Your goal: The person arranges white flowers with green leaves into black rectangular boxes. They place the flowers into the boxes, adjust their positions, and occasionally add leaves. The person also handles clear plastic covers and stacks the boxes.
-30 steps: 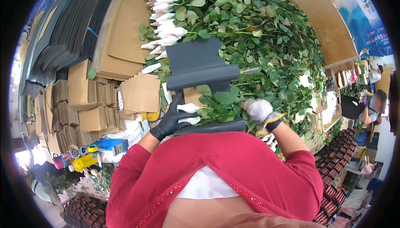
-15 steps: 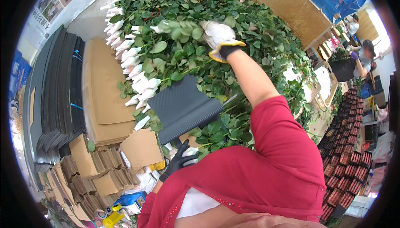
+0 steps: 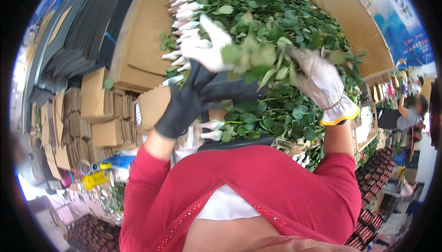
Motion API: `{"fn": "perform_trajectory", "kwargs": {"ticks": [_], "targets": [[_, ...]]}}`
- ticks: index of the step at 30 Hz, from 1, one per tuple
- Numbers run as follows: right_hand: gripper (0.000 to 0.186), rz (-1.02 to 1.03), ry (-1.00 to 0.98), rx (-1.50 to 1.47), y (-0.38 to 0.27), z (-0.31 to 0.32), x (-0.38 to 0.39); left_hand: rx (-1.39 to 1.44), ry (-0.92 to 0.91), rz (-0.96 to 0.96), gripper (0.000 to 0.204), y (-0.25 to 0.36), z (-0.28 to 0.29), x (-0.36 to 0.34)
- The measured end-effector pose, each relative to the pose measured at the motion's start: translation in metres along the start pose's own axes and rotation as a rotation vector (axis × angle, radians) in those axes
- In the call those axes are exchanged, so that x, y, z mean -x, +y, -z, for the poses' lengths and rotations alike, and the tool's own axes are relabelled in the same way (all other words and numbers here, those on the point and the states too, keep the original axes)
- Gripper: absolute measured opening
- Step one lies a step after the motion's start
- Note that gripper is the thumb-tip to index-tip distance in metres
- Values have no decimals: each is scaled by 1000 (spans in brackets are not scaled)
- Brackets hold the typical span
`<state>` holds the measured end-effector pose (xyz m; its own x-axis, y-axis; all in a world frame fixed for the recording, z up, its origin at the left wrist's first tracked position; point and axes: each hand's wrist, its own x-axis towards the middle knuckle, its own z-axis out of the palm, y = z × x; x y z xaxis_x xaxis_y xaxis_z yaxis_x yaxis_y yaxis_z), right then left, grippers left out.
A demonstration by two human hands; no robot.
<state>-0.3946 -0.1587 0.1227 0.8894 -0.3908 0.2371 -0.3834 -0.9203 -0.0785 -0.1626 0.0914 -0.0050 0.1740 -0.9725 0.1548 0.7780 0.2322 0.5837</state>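
Leafy rose stems with their buds in white sleeves are in my right hand [image 3: 320,79], which wears a pale glove with a yellow cuff and is closed round the stems. The raised roses [image 3: 209,44] stretch leftward, blurred by motion. My left hand [image 3: 179,107], in a black glove, has its fingers spread just under the white-sleeved buds; whether they touch is hard to make out. Below lies a dark sheet [image 3: 230,93], partly covered. Two more white-sleeved roses [image 3: 212,130] lie close to my body.
A large heap of roses [image 3: 276,8] fills the bench, buds leftward. On the left stand stacked black sheets [image 3: 87,26], brown cardboard [image 3: 147,35] and folded card pieces [image 3: 99,100]. A yellow tape dispenser [image 3: 95,179] lies lower left. Another person [image 3: 412,114] works far right.
My right hand has come back from the heap towards me with roses in it. My left hand has left the roses near my body and risen, fingers spread. The view has shifted.
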Motion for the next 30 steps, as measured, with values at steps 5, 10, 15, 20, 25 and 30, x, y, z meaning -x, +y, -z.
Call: {"fn": "perform_trajectory", "kwargs": {"ticks": [5, 10, 15, 20, 25, 30], "targets": [[74, 179, 29, -335, -53, 13, -23, -226, 407, 202, 40, -9, -17, -52], [36, 180, -488, -466, -13, -39, -43, -911, 0, -51, 36, -21, -34, -57], [32, -214, 338, -845, -4, -11, -44, -419, 352, -13, 45, 1, -12, -78], [41, -15, 74, -818, -28, -28, -56, -408, 399, 65, 43, 20, -1, -92], [41, 26, 255, -697, -10, -59, -76, -779, 268, 197, 41, 33, 33, -89], [29, 15, 1, -538, -24, -52, -89, -534, 442, 301, 41, 26, 96, -76]]}}
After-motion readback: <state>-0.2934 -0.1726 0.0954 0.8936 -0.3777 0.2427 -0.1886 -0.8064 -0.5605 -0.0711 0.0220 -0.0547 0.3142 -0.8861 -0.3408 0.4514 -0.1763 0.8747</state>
